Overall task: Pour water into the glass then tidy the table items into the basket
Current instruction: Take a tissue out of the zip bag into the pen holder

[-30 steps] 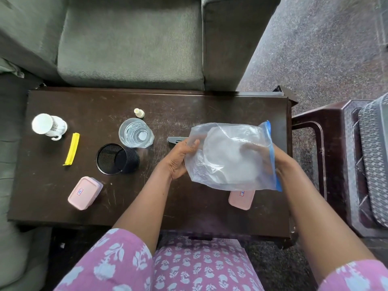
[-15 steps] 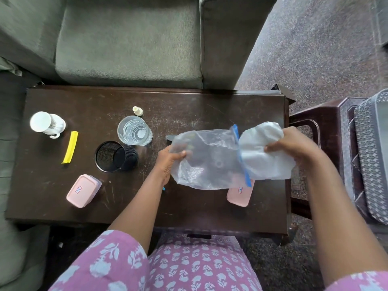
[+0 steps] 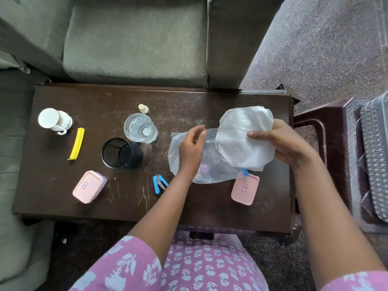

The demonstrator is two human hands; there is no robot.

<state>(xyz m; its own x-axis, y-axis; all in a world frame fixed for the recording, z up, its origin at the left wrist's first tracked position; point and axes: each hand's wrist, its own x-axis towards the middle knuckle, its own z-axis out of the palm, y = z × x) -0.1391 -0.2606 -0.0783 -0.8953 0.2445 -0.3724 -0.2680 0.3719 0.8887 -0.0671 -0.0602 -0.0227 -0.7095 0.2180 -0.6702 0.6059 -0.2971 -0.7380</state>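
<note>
A glass of water (image 3: 140, 128) stands on the dark wooden table (image 3: 210, 208), left of centre. My right hand (image 3: 279, 143) grips a round white textured stack (image 3: 241, 131) and holds it above the table's right end. A clear zip bag (image 3: 214, 171) with a blue strip lies flat on the table beneath it. My left hand (image 3: 191, 150) hovers over the bag's left part with loosely curled, parted fingers, and nothing shows in them. The grey woven basket (image 3: 375, 156) sits at the far right, on a dark plastic stool (image 3: 327, 122).
Also on the table: a white mug (image 3: 55, 120), a yellow clip (image 3: 76, 143), a black mesh cup (image 3: 121, 152), two pink lidded boxes (image 3: 89, 186) (image 3: 245, 189), a blue stapler (image 3: 159, 183) and a small cream bottle (image 3: 143, 108). A green sofa (image 3: 136, 38) borders the far edge.
My right hand has pulled the white round stack fully out of the zip bag. My left hand has let go of the bag, which now lies flat on the table.
</note>
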